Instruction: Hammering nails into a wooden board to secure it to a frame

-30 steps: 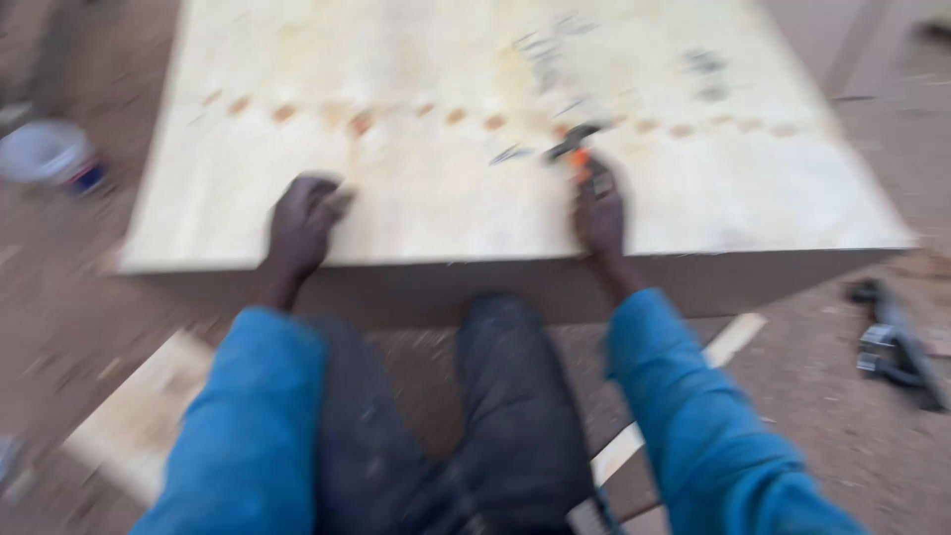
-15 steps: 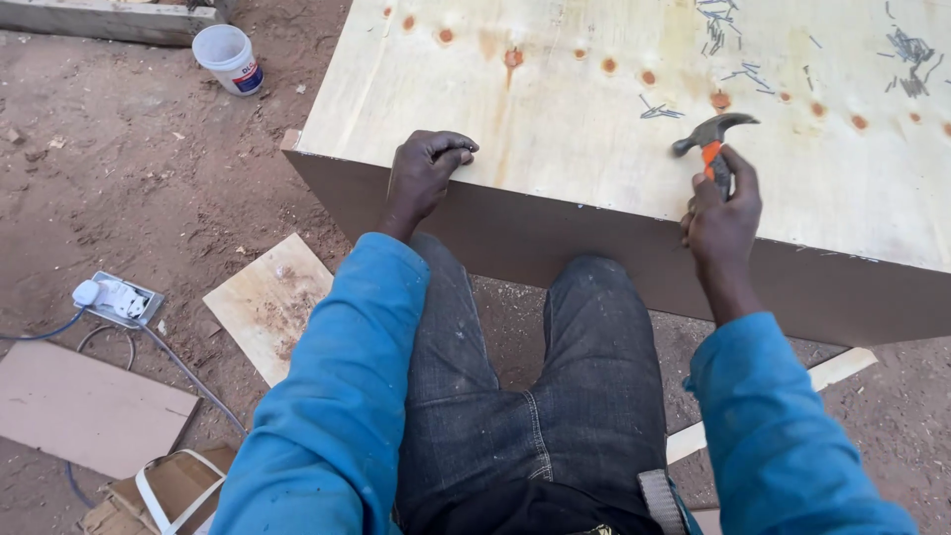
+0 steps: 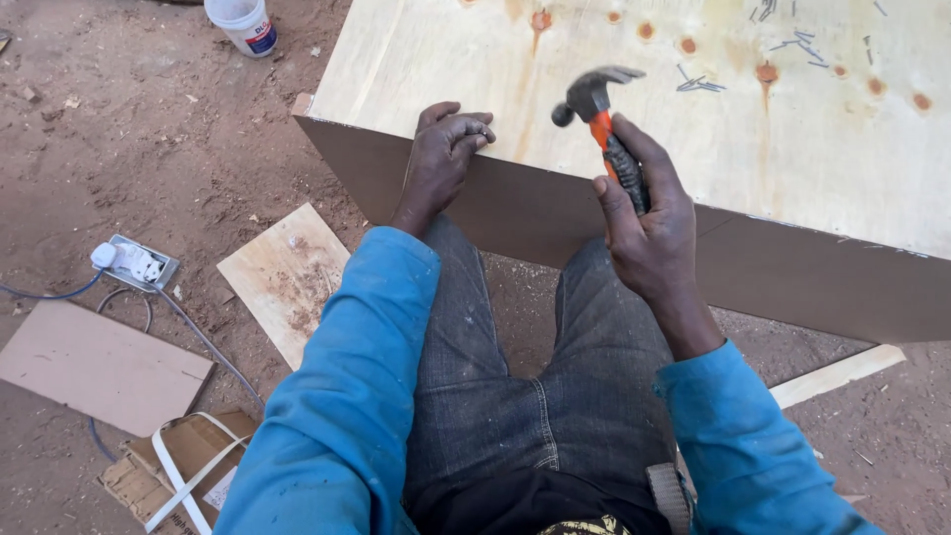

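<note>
A large plywood box [image 3: 614, 109] with a pale top and dark brown side stands on the dirt in front of my knees. My left hand [image 3: 443, 157] rests curled on its near top edge, fingertips pinched together; whether they hold a nail I cannot tell. My right hand [image 3: 649, 223] grips a claw hammer [image 3: 598, 114] with an orange and black handle, its steel head raised above the top just right of my left hand. Loose nails [image 3: 698, 85] lie scattered on the far part of the top.
A white plastic tub [image 3: 243, 22] stands on the dirt at the back left. A power strip with a cable [image 3: 137, 263], a plywood offcut [image 3: 282, 277], a brown board [image 3: 94, 365] and torn cardboard [image 3: 168, 481] lie at my left. A wood strip [image 3: 837, 374] lies right.
My right hand lifted the hammer off the box top and swung it leftward, close to my left hand. The view shifted slightly; my left hand stayed on the edge.
</note>
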